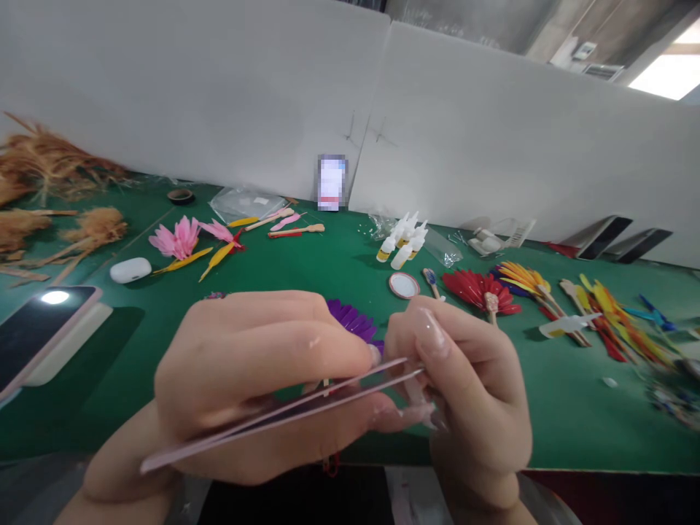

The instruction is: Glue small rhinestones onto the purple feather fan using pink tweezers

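Note:
A pair of pale pink tweezers (230, 437) lies slantwise across my left hand (257, 372), whose fingers and thumb are closed round it. The tips point right, towards my right hand (464, 379). My right hand is closed in a pinch at those tips; what its fingertips hold, if anything, is too small and hidden to name. Behind and between the hands shows a purple feather flower (353, 319), partly covered by my fingers.
White glue bottles (402, 251) and a round lid (404, 285) stand beyond my hands. Red feathers (473, 290) and yellow feathers (522, 277) lie right, pink feathers (178, 238) left. A phone (47, 335) is at the left, another (331, 182) against the wall.

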`<state>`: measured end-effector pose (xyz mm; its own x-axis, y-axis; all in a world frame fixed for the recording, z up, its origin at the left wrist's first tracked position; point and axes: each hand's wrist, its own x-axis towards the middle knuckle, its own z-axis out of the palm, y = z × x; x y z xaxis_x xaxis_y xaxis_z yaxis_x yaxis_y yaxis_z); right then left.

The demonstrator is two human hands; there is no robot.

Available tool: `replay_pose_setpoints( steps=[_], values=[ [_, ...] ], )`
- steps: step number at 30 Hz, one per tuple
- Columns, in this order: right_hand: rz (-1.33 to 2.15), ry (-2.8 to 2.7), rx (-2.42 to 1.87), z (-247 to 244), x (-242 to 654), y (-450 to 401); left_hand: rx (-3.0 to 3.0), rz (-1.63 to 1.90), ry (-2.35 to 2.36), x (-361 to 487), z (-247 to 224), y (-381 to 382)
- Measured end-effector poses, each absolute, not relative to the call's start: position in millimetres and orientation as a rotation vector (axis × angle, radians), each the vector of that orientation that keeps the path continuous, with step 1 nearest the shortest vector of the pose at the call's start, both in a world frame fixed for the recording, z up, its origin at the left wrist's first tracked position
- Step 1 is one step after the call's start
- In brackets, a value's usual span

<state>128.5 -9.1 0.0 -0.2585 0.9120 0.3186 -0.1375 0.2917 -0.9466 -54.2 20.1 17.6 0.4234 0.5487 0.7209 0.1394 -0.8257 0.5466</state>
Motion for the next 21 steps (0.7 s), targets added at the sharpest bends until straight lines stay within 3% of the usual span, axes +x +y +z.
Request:
replay_pose_setpoints(
  steps=[13, 21],
  values=[
    [1.250, -1.481, -0.819, -1.0, 130.8, -10.3, 2.368, 1.401, 0.637, -55.8, 12.5, 18.6],
    [1.167, -1.383, -0.696, -13.5, 137.3, -13.3, 2.065, 1.407, 0.522, -49.4, 6.9, 26.3]
  ],
)
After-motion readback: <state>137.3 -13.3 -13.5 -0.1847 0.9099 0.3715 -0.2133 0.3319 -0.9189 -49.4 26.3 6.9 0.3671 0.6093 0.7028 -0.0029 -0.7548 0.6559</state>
